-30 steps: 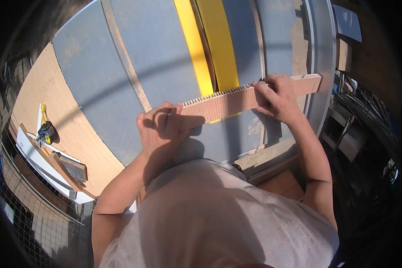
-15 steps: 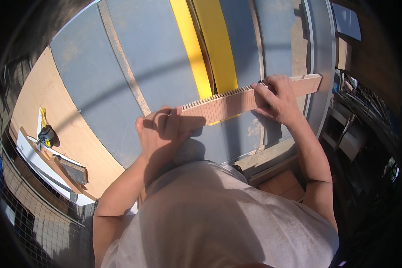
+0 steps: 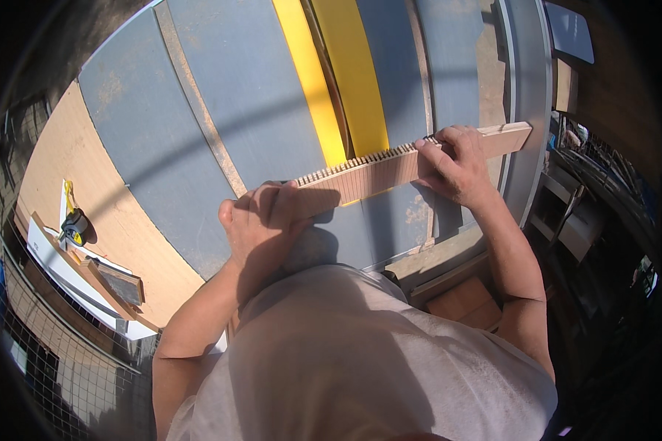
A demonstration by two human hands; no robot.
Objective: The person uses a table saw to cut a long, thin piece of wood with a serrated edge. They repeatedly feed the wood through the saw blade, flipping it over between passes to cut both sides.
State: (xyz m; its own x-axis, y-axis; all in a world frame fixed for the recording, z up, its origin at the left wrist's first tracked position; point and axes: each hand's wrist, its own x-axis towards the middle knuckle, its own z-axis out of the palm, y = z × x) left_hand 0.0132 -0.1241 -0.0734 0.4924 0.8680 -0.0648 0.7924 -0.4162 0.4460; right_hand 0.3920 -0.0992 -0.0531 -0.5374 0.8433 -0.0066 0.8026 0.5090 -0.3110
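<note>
A long wooden strip (image 3: 375, 178), its far edge cut with many narrow, evenly spaced slots, stands across the grey saw table (image 3: 250, 103). At its left end my left hand (image 3: 261, 220) is closed around the wood, fingers over the upper edge. My right hand (image 3: 454, 167) grips the strip right of its middle, thumb near the slotted edge. The strip's right end reaches the metal fence rail (image 3: 533, 88). Beyond the strip, a yellow insert (image 3: 353, 81) with a dark lengthwise slot runs away from me; the strip crosses its near end.
On the light wooden panel (image 3: 118, 198) at the left lie a tape measure (image 3: 74, 226) and a dark-faced wooden block (image 3: 118, 282). Wire mesh (image 3: 66, 375) borders the lower left. A wooden beam (image 3: 441, 259) edges the table's near side; stacked material (image 3: 603, 176) fills the right.
The strip and both hands keep nearly the same place and grip. The view has shifted very slightly.
</note>
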